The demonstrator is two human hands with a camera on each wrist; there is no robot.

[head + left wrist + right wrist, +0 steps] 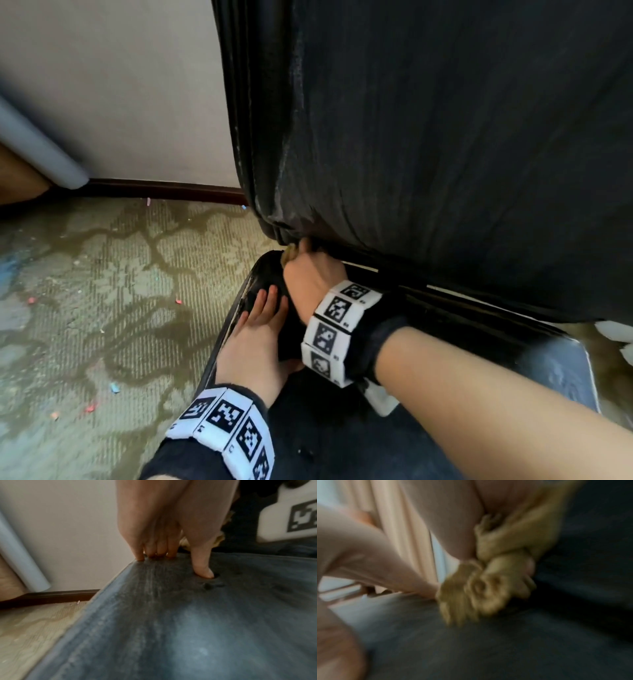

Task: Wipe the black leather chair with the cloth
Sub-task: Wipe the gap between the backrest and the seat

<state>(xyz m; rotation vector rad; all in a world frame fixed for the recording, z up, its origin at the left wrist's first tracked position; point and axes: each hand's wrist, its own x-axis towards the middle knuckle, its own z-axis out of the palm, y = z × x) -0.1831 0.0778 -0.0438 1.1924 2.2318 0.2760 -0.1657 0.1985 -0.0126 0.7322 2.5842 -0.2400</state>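
The black leather chair fills the right of the head view, its backrest upright above the seat. My right hand grips a bunched yellow-tan cloth at the crease between backrest and seat, near the seat's far left corner. In the blurred right wrist view the cloth is wadded in my fingers against the dark leather. My left hand rests on the seat just behind it, fingers straight. The left wrist view has its fingertips pressing into the dusty seat near the edge.
Patterned carpet with small coloured scraps lies left of the chair. A pale wall with a dark skirting board stands behind, and a grey tube leans at the far left.
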